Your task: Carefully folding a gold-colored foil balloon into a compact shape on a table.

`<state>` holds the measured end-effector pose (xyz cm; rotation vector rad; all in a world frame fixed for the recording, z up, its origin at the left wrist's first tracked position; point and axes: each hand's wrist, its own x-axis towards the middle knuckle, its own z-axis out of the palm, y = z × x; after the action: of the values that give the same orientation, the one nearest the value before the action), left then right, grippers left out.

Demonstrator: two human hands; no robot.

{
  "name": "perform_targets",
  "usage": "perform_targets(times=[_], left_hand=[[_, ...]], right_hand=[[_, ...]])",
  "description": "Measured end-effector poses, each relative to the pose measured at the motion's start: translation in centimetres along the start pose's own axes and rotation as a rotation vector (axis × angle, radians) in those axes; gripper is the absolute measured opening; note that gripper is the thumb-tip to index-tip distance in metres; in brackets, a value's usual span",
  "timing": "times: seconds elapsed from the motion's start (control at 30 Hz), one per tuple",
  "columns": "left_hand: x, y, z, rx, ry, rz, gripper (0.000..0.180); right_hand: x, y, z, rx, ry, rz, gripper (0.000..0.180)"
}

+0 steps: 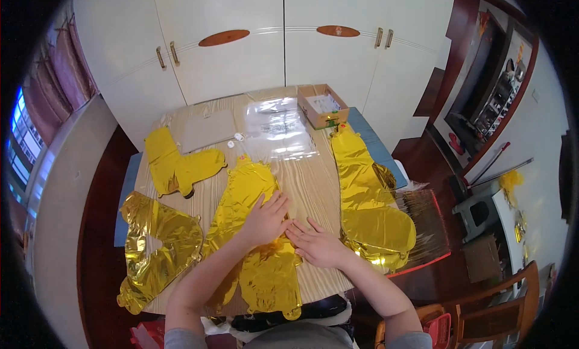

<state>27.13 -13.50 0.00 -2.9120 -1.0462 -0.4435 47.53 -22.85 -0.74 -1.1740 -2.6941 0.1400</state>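
Note:
Deflated gold foil balloons lie flat on a wood-patterned table cover (322,198). In the middle is one gold foil balloon (247,186), partly hidden beneath my hands and forearms. My left hand (264,221) rests on its right side, palm down with the fingers stretched out. Close beside it, my right hand (318,245) lies palm down at the balloon's edge, fingers spread over the table cover. The fingertips of both hands nearly meet. Further gold foil balloons lie at the right (368,198), the lower left (160,246) and the upper left (181,165).
Toward the back of the table are an open cardboard box (335,119), a clear plastic sheet (280,129), a beige flat panel (208,131) and small white pieces (235,141). White cabinets (235,66) stand behind. A wooden chair (500,313) is at the lower right.

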Motion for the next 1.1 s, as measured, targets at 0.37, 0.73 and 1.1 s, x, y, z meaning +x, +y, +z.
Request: perform_targets(times=[0.37,0.73,1.1], left_hand=[[-1.5,-0.6,0.3,-0.028,-0.119,-0.021,0.058],[1.1,-2.4,-0.8,0.07,-0.181,-0.043,0.092],[5.2,-3.0,-2.1,0.198,-0.552,-0.1,0.138]], right_hand=[[-0.5,-0.3,-0.1,0.07,0.022,0.003,0.053],[-1.4,-0.8,-0.9,0.063,-0.023,-0.006,0.047],[-3.7,-0.9,-1.7,0.142,-0.061,-0.085,0.04]])
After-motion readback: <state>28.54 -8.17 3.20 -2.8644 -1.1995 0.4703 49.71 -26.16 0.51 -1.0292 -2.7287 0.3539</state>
